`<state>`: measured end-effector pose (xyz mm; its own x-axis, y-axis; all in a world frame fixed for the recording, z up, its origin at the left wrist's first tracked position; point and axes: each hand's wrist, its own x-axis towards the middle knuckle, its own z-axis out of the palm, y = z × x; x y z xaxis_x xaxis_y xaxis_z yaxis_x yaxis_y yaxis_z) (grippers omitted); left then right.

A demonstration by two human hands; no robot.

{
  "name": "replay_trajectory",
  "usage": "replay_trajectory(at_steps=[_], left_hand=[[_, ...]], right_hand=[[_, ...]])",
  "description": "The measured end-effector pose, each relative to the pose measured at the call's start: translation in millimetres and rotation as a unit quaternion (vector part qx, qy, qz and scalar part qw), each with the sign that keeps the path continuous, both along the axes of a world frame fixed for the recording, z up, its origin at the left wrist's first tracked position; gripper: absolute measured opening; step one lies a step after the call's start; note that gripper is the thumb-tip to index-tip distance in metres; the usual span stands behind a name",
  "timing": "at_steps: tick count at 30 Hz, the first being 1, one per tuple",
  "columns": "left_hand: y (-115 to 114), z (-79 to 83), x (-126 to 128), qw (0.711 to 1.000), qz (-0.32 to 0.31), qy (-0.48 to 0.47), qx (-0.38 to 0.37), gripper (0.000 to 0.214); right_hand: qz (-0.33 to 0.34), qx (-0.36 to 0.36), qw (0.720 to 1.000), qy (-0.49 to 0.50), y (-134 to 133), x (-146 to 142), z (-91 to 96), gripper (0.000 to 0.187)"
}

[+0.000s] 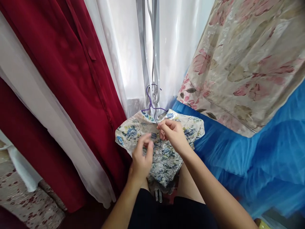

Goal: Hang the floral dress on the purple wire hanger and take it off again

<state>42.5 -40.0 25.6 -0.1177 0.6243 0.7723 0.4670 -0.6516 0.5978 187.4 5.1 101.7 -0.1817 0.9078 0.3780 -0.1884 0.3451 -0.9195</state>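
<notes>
A small cream garment with blue flowers (pixel 133 132) hangs on a purple hanger (pixel 150 103) from a metal rack pole (pixel 143 57). My right hand (pixel 172 132) is pinched at the garment's neckline, on what looks like a zipper pull. My left hand (pixel 141 157) rests on the middle of the garment, fingers curled and pinching the fabric below the neckline.
A dark red dress (pixel 71 79) and white sheer fabric (pixel 35 95) hang at the left. A pink-flowered beige cloth (pixel 247 63) hangs at the upper right over blue tulle (pixel 262 159). White curtains (pixel 181 38) hang behind the rack.
</notes>
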Motion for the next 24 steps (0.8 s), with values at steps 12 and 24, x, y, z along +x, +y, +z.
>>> replay_trajectory(at_steps=[12,24], left_hand=[[38,90.8,-18,0.989,0.076,0.043,0.119,0.015],[109,3.1,-140,0.815,-0.020,-0.568,-0.110,0.020]], right_hand=[[-0.122,0.093,0.976,-0.153,14,0,-35.5,0.025],[-0.035,-0.017,0.993,-0.109,-23,-5,-75.1,0.022]])
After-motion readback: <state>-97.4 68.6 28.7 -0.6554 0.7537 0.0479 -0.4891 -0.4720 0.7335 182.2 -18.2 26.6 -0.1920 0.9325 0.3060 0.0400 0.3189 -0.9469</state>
